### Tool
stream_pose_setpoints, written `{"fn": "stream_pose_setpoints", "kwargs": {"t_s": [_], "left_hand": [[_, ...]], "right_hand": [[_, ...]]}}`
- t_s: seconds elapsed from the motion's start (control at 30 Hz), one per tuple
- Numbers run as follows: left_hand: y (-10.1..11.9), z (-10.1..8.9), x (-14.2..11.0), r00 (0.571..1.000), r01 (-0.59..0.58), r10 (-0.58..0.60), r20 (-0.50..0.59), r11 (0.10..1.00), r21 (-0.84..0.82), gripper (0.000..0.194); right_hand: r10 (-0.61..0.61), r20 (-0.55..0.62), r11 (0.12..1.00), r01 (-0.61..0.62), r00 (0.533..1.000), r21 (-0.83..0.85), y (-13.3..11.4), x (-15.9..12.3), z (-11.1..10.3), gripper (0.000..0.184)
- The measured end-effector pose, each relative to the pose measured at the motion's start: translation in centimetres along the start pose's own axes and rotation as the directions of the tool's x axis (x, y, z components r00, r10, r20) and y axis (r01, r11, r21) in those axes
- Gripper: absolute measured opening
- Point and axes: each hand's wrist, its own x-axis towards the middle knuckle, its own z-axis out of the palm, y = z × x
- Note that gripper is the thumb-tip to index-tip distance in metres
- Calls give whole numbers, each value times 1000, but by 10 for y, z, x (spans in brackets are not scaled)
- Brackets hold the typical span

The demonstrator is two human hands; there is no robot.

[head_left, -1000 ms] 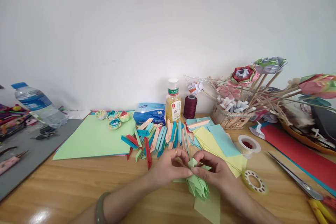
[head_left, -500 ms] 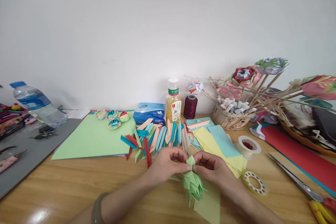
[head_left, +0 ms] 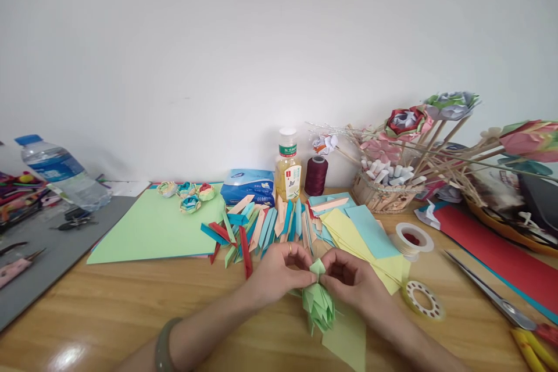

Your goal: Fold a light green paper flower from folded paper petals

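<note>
Between my two hands is a bundle of folded green paper pieces (head_left: 320,307), its pointed tips fanning down toward me. My left hand (head_left: 285,273) pinches the bundle's narrow upper part from the left, thumb and forefinger closed on it. From the other side my right hand (head_left: 349,276) pinches the same spot. A small green paper point sticks up between the fingertips. Beneath the bundle lies a pale yellow-green paper sheet (head_left: 349,340) on the wooden table (head_left: 209,314). Just beyond my hands is a pile of folded paper strips (head_left: 265,226) in several colours.
Scissors (head_left: 488,290), a tape roll (head_left: 422,300) and a white spool (head_left: 412,241) lie to the right. Behind stand a drink bottle (head_left: 288,168), dark red thread (head_left: 316,176), a tissue pack (head_left: 248,186) and a basket (head_left: 383,197). Small paper flowers (head_left: 190,204) rest on green sheets (head_left: 152,232).
Both hands keep their pinch at nearly the same place. The hanging green paper tips have swung slightly left and up. The view has shifted very slightly.
</note>
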Motion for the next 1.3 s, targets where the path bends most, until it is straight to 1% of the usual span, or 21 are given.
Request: {"fn": "stream_pose_setpoints", "kwargs": {"t_s": [0.13,0.23,0.33,0.57,0.67,0.83,0.97,1.13,1.3], "left_hand": [[1,-2,1,999,41,-41,24,999,-5,16],[2,-3,2,991,109,-103,86,992,-69,18],[2,-2,1,983,150,-134,129,981,-120,18],[6,0,-4,972,205,-177,154,961,-186,16],[8,0,-4,967,234,-206,150,951,-201,18],[3,-1,0,978,183,-161,130,966,-183,24],[-1,-5,3,981,158,-136,136,974,-163,27],[-3,-9,5,987,144,-133,95,982,-123,30],[-3,-8,5,991,120,-115,63,989,-86,29]], "right_hand": [[32,53,999,-32,998,1,-2,1,-3,17],[55,89,998,-56,994,7,-6,2,-4,16],[73,118,997,-76,990,29,-10,1,-4,15],[98,131,990,-110,987,86,-14,1,-4,4],[110,132,987,-124,985,101,-14,1,-5,5],[127,121,987,-137,985,83,-13,2,-5,16],[116,121,990,-125,986,65,-10,3,-5,15],[87,56,996,-89,995,29,-5,3,-3,16],[58,9,996,-58,998,-63,-3,2,-3,19]]}}
